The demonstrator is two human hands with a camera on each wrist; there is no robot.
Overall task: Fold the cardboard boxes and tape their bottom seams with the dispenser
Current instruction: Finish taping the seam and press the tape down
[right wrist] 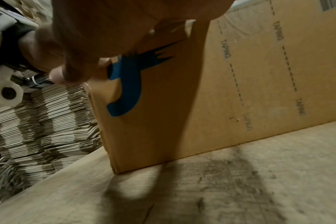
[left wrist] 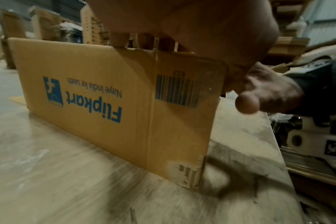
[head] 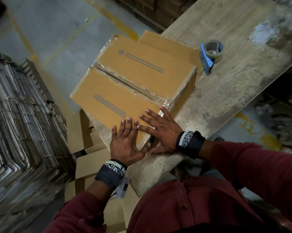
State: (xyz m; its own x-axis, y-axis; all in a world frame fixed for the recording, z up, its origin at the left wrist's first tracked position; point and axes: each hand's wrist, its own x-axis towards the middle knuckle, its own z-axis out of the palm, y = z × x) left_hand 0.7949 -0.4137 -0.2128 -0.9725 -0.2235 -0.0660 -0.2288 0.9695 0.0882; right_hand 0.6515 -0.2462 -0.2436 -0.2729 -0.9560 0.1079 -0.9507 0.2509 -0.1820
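Observation:
A brown cardboard box (head: 125,78) stands bottom-up on the wooden table (head: 226,91), its middle seam covered by clear tape with torn paper edges. My left hand (head: 126,140) lies flat on the box's near corner, fingers straight and spread. Beside it my right hand (head: 160,125) also presses flat on the box top, fingers reaching toward the taped edge. The left wrist view shows the box's printed side (left wrist: 109,106) with a blue logo and barcode. The right wrist view shows another side (right wrist: 240,91) marked with dashed taping lines. The blue tape dispenser (head: 211,54) lies apart on the table, beyond the box.
A tall pile of flattened cartons (head: 20,132) fills the left side. More brown boxes (head: 88,148) sit on the floor under the table's near corner. The table edge (head: 226,125) runs diagonally at right. Stacked cartons (head: 155,12) stand at the far end.

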